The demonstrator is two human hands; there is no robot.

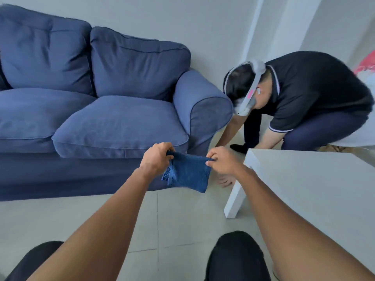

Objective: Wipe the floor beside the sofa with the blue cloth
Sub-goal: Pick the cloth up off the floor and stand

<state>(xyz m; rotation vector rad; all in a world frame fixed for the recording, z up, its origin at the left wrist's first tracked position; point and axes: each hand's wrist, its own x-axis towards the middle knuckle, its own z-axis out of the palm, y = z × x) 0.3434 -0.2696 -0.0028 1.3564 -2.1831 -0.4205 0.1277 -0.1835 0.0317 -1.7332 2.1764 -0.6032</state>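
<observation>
1. Head view, nearest first: two dark-clad knees (237, 258) sit at the bottom edge above the pale grey tiled floor (176, 216), and both bare forearms reach forward over it.
2. The left hand (155, 159) and the right hand (220, 162) hold the small dark blue terry cloth (189, 175) stretched between them in the air, in front of the sofa's lower front corner and clear of the floor.
3. Fingers: the left hand's fingers (169, 150) are curled tight, pinching the cloth's upper left corner. The right hand's fingertips (209, 163) are closed on the upper right corner. Neither hand is spread open, and the rest of the cloth hangs loose below.
4. Risk: with only the two top corners pinched, a slack grip on either side could let the cloth swing or drop in a heap, so it would reach the floor bunched rather than flat.
5. Risk: the white square-legged side table (304, 179) stands just to the right, and a wide wiping stroke could knock its near leg.
6. Further off, the navy blue fabric two-seat sofa (113, 110) fills the left. Beside its rolled arm another person (304, 98) in a dark shirt crouches over the same strip of floor, so the two could collide there.
7. What looks like a bare foot shows past the table leg, though it is too blurred to be sure.
</observation>
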